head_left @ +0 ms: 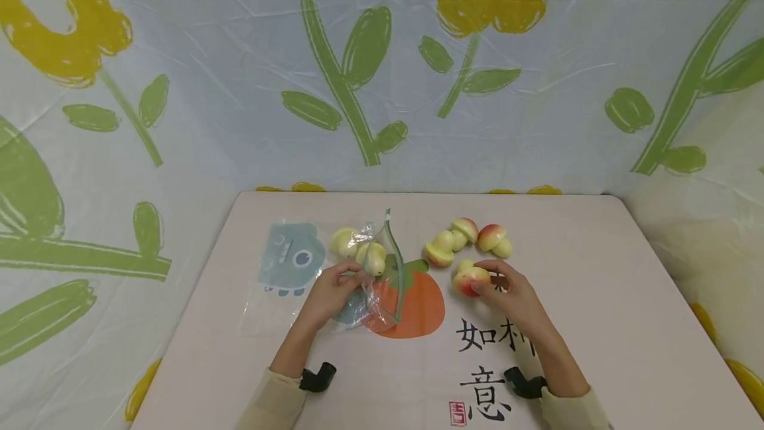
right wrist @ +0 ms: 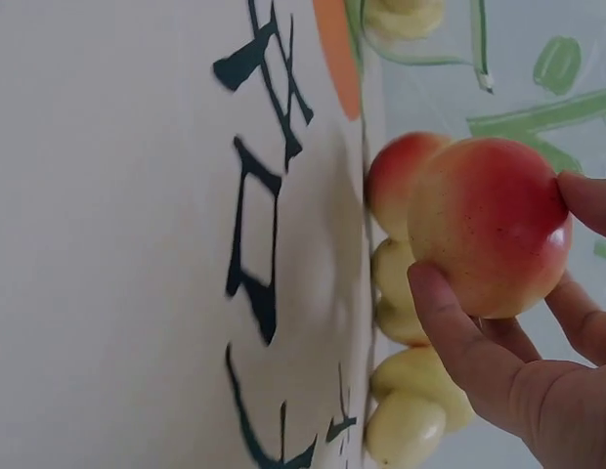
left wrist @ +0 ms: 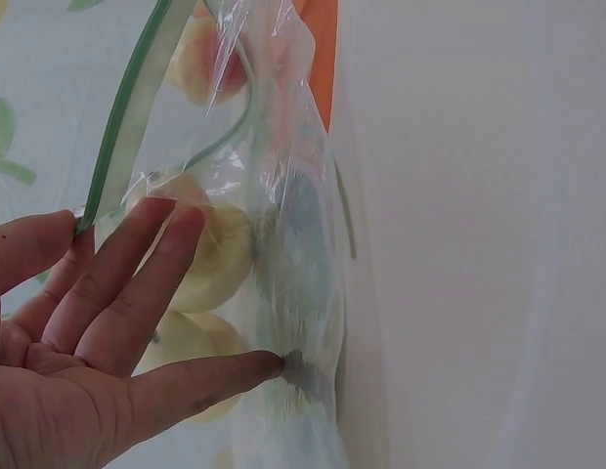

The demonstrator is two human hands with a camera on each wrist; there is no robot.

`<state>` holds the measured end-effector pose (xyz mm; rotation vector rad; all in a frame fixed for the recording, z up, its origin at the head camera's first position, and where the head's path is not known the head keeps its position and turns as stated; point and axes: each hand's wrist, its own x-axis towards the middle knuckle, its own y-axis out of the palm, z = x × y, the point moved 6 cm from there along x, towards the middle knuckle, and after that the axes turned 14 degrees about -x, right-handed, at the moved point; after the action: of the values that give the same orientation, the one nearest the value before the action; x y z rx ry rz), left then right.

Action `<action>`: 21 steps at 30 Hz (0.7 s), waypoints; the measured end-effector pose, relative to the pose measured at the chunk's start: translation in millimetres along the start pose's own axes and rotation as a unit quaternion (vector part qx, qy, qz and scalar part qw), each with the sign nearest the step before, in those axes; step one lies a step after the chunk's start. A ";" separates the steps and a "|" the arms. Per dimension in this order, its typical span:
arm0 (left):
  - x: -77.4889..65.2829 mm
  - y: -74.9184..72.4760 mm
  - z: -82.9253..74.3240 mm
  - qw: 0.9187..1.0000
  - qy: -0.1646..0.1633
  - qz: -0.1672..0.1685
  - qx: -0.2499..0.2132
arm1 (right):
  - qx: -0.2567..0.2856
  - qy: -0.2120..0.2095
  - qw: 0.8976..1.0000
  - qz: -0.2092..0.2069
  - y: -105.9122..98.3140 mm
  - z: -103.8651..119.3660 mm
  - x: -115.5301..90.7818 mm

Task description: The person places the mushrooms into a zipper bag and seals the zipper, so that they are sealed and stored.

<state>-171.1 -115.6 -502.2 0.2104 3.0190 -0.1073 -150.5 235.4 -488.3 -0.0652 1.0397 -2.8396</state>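
A clear zip bag (head_left: pixel 251 307) with a green-edged mouth and a blue cartoon creature printed on it lies on the table, two yellowish mushroom-shaped pieces (head_left: pixel 372 259) inside. My left hand (head_left: pixel 331 292) pinches the edge of its mouth; in the left wrist view the green zip strip (left wrist: pixel 117 127) stands raised, with fingers against the film. To the right of the bag, my right hand (head_left: pixel 514 296) grips a red-and-yellow mushroom-shaped fruit-like piece (head_left: pixel 470 279). Seen in the right wrist view, the rounded red top of this piece (right wrist: pixel 489 230) sits between thumb and fingers.
Behind the held piece, several similar pieces (head_left: pixel 459 236) lie on the pale table mat (head_left: pixel 382 390), one piece (head_left: pixel 494 239) farthest right. An orange persimmon print (head_left: pixel 420 307) and black characters (head_left: pixel 485 393) mark the mat. A flower-patterned cloth (head_left: pixel 239 118) hangs around the table.
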 end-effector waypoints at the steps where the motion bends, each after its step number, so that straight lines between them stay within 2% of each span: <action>1: 0.0 -0.1 0.0 1.000 0.000 0.000 -0.001 | 0.001 0.000 1.000 0.001 0.6 1.4 0.7; 11: -0.5 -0.1 0.0 1.000 0.000 -0.003 0.004 | 0.057 -0.052 0.997 -0.001 11.6 23.4 8.7; 15: -0.3 0.3 0.4 1.000 0.003 -0.002 0.004 | 0.079 -0.048 0.996 0.011 20.6 33.5 12.2; 21: -0.7 0.7 -0.4 1.000 0.008 0.001 0.002 | 0.091 -0.083 0.992 0.026 38.4 54.9 19.9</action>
<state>-170.4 -115.0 -501.8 0.2145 3.0352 -0.1114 -162.2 168.6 -471.1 -0.2493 0.7346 -2.8098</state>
